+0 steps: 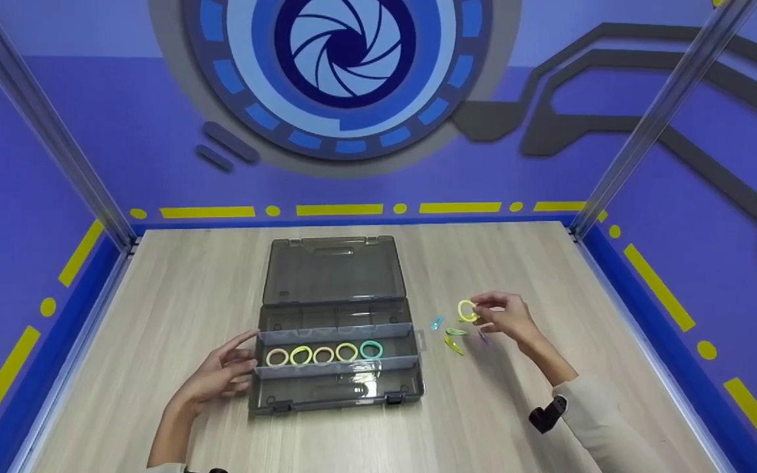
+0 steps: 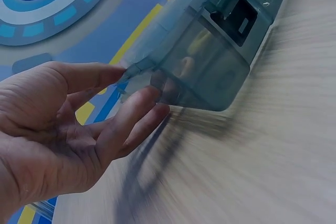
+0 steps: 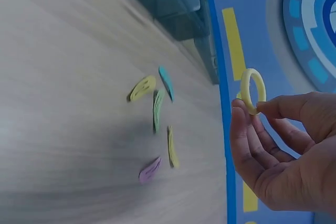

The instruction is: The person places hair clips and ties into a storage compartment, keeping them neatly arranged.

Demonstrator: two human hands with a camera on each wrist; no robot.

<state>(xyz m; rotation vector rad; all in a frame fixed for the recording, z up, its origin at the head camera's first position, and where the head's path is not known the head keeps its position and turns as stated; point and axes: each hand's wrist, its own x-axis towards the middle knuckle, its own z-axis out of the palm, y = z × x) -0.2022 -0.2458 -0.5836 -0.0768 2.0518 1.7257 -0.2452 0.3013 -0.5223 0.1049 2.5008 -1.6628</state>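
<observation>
My right hand (image 1: 506, 318) pinches a pale yellow hair tie (image 3: 247, 93) between thumb and fingertips, raised above the table on the right. Below it lie several snap hair clips: a blue one (image 1: 437, 322), a green one (image 1: 456, 332), a yellow one (image 3: 143, 88) and a purple one (image 3: 150, 170). A grey see-through organizer box (image 1: 339, 393) stands with its lid opened backward. Its middle compartment holds a row of several hair ties (image 1: 323, 355), peach, yellow and teal. My left hand (image 1: 221, 371) rests its fingers against the box's left side, as the left wrist view also shows.
The opened lid (image 1: 336, 270) lies behind the box toward the table's back edge. Clear dividers (image 1: 339, 362) split the box lengthwise. Blue printed walls (image 1: 352, 190) and metal corner posts (image 1: 654, 112) enclose the wooden table (image 1: 181, 282).
</observation>
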